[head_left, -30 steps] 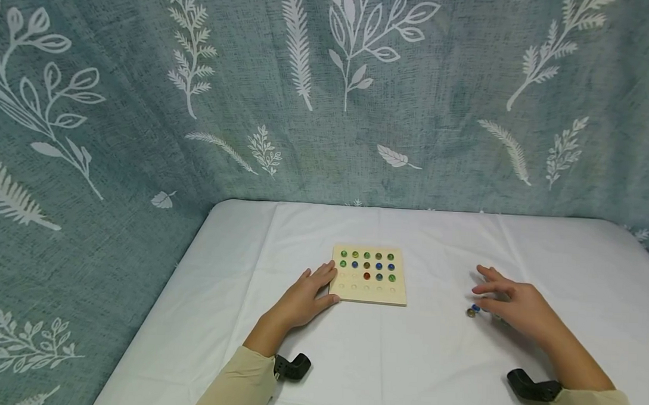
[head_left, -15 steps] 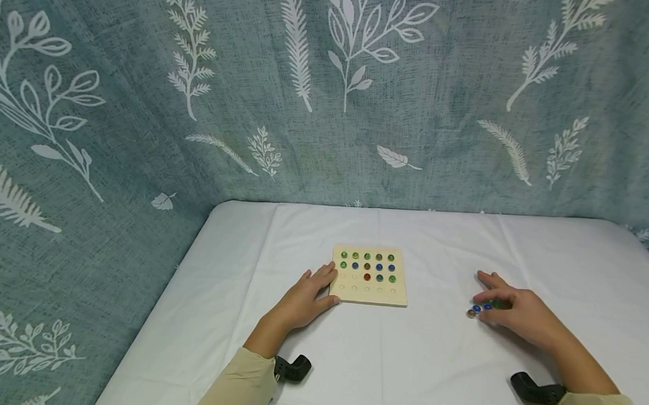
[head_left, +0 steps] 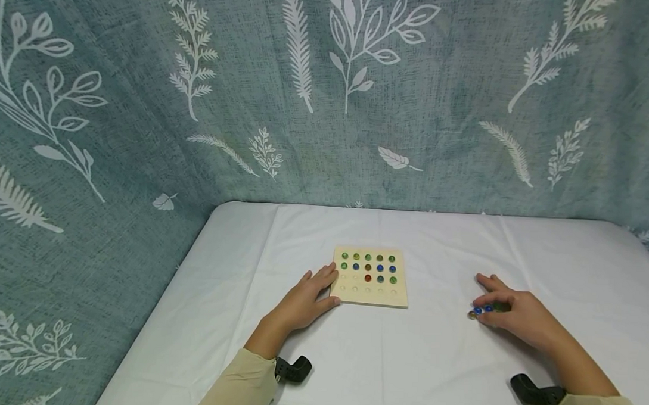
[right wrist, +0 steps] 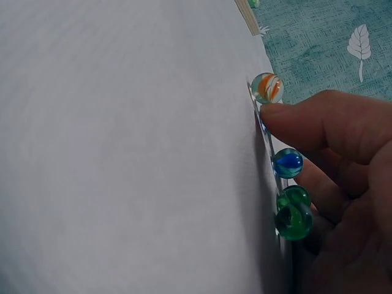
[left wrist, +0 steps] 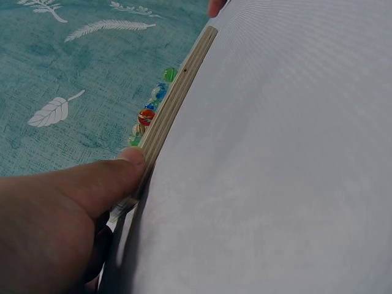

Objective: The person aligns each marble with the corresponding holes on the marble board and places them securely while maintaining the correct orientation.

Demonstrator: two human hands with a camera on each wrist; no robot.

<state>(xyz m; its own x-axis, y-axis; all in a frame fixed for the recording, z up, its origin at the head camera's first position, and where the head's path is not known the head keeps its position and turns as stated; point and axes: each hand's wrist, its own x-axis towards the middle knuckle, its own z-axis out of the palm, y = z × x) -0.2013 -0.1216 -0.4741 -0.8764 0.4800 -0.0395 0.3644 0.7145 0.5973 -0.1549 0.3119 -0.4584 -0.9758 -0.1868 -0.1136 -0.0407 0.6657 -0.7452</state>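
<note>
A pale wooden board [head_left: 348, 296] with rows of round hollows lies mid-table. Coloured glass marbles fill its two far rows and part of the third. My left hand [head_left: 304, 298] rests along its left edge, fingers extended; in the left wrist view the thumb [left wrist: 125, 168] touches the board's side. To the right, my right hand [head_left: 521, 311] has its thumb and index finger around a blue marble [head_left: 478, 310]. The right wrist view shows an orange-streaked marble [right wrist: 267, 88] beyond the thumb tip. Another blue marble [right wrist: 288, 163] and green marbles [right wrist: 294, 222] sit below, near the curled fingers.
A white cloth [head_left: 431, 361] covers the table. Leaf-patterned teal fabric [head_left: 327, 137] hangs behind it and on the left. Each wrist wears a black camera mount, the left mount [head_left: 294, 369] and the right mount [head_left: 535, 391].
My right hand has lowered slightly onto the loose marbles, its thumb and index finger drawing in around a blue one. The left hand and the board have stayed in place.
</note>
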